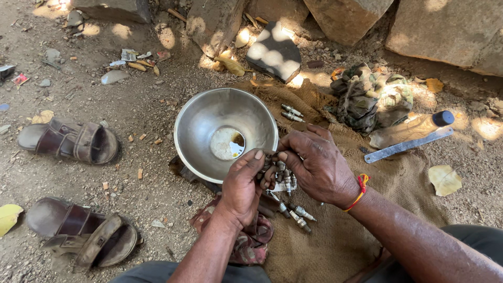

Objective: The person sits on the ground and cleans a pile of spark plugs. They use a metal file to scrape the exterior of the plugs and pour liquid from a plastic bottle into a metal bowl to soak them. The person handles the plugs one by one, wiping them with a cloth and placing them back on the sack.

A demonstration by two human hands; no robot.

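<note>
Left hand (pixel 242 186) & right hand (pixel 314 165) are held together just below the rim of a steel bowl (pixel 196 123), fingers pinched on a small bunch of spark plugs (pixel 280 170). Approx. three more plugs (pixel 296 214) are left on the burlap sack (pixel 340 230) below the hands; two others (pixel 292 113) lie beside the bowl's far rim. A little brownish liquid (pixel 230 142) is seen in the bowl, no plugs in it. Judged: partway, most plugs not yet handled.
</note>
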